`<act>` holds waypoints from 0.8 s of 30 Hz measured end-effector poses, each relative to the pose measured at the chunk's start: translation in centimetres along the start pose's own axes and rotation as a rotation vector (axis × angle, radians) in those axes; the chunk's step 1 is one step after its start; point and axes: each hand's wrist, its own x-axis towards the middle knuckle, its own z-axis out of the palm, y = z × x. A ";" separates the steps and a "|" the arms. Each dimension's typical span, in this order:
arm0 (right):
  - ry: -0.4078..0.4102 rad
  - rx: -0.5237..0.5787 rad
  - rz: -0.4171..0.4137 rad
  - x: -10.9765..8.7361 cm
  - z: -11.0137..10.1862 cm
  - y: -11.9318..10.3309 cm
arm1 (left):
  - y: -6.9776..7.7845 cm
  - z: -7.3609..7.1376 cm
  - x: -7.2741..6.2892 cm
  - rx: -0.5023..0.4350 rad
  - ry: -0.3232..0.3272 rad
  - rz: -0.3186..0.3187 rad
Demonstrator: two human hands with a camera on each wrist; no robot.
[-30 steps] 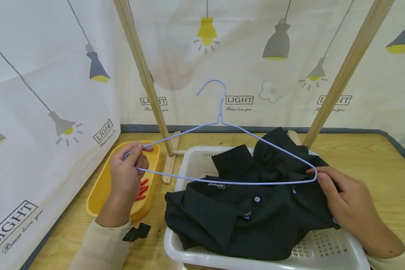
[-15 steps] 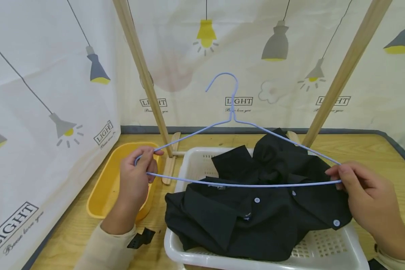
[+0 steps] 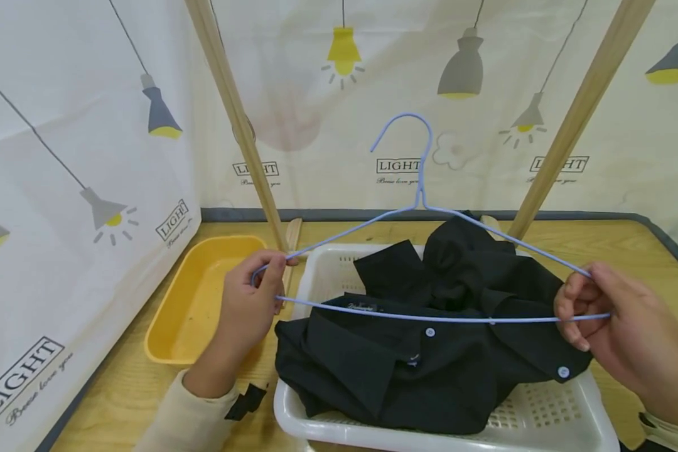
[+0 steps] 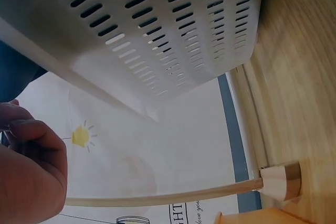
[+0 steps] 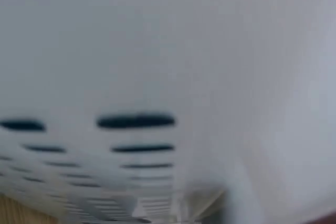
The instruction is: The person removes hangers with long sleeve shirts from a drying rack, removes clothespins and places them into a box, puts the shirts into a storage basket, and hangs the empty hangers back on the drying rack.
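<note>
A light blue wire clothes hanger (image 3: 420, 182) is held up by both hands, its hook pointing upward. My left hand (image 3: 251, 304) grips its left corner, fingers curled in around the wire. At the other end my right hand (image 3: 627, 326) holds the right corner, with curled fingers at the lower wire and the corner itself hidden. Behind and below the hanger lies a crumpled black button-up shirt (image 3: 429, 383) in a white perforated basket (image 3: 596, 408). The left wrist view shows part of my left hand (image 4: 31, 171) beside the basket's slotted wall (image 4: 210, 24).
A yellow tray (image 3: 161, 351) stands left of the basket, partly behind my left arm. Two slanted wooden poles (image 3: 237, 119) rise behind the basket from the wooden table (image 3: 627, 251). A lamp-printed curtain (image 3: 328, 182) encloses the back and left. Basket slots fill the blurred right wrist view.
Both hands have carried the hanger to the right. My right hand has changed its grip, from pinching the corner to fingers curled at the lower wire. Red pieces in the tray are now hidden.
</note>
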 end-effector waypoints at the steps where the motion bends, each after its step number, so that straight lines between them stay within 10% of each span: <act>1: 0.020 -0.030 0.000 -0.1 0.0 0.0 | 0.0 0.1 -0.1 0.000 -0.018 -0.002; 13: -0.053 -0.025 -0.303 0.3 -1.1 -2.7 | -1.0 0.8 -0.5 -0.019 -0.285 -0.040; 20: -0.240 -0.068 -0.480 1.0 -2.4 -6.0 | -1.9 1.7 -1.0 0.312 -0.346 0.097; 24: -0.165 -0.153 -0.525 1.7 -4.0 -7.5 | -2.3 2.2 -1.1 0.469 -0.346 0.212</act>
